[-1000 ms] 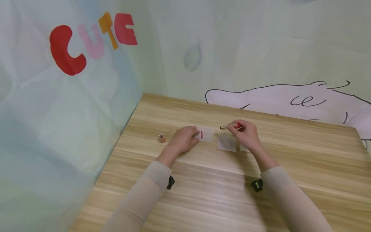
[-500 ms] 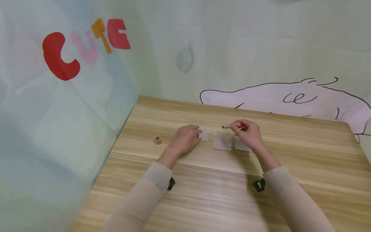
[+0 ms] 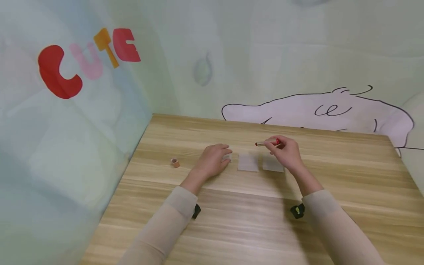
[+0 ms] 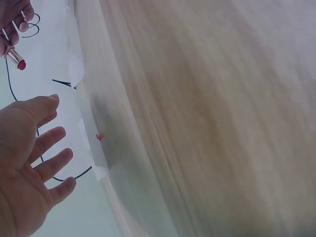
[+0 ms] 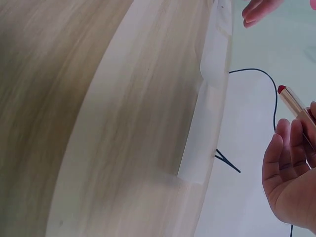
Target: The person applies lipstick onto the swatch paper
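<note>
My right hand (image 3: 287, 154) holds a lipstick (image 5: 292, 102) in the air, its red tip pointing left. Below it on the wooden table lie two pale paper pieces side by side, the middle piece (image 3: 247, 163) and the right piece (image 3: 273, 164). With fingers loosely spread, my left hand (image 3: 213, 159) hovers over a third, left paper piece (image 3: 226, 157) and covers most of it. A red mark (image 4: 98, 138) shows on that paper in the left wrist view. Nothing is between the left fingers. A small copper-coloured cap (image 3: 175, 162) stands left of this hand.
Behind the wooden table (image 3: 232, 228) rises a backdrop (image 3: 258, 66) with a line-drawn pale animal and coloured letters. A black device (image 3: 297, 211) shows by the right sleeve, and another black device (image 3: 196, 211) by the left.
The head view has turned, so the scene shifts left. My left hand has moved right over the left paper, hiding its red mark. My right hand has carried the lipstick right, past the middle paper.
</note>
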`<move>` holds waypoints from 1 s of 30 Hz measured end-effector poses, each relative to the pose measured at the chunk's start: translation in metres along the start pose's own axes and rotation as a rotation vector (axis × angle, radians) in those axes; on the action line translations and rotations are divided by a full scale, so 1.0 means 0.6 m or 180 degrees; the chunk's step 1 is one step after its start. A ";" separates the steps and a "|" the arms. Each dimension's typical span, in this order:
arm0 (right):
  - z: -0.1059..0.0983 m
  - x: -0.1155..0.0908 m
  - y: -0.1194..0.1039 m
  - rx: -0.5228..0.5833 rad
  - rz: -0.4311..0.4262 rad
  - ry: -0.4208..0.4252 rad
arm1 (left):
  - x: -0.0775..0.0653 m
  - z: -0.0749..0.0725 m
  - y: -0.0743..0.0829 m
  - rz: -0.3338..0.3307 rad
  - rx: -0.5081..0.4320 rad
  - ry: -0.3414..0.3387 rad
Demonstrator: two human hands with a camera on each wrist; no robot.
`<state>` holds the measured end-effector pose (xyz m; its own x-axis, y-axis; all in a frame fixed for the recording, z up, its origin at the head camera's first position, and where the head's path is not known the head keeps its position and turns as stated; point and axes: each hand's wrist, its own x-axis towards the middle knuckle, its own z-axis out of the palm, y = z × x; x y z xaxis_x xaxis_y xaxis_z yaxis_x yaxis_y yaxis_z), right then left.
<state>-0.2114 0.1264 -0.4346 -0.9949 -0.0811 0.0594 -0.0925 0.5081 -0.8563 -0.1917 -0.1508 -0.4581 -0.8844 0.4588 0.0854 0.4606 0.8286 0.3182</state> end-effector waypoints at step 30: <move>-0.026 -0.016 0.009 -0.0002 0.0043 0.0057 | 0.017 0.022 0.035 0.0328 -0.0010 -0.0093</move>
<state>-0.2031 0.1435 -0.4318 -0.9966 -0.0588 0.0569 -0.0790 0.5098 -0.8567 -0.1901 -0.1244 -0.4631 -0.8297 0.5509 0.0903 0.5489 0.7755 0.3119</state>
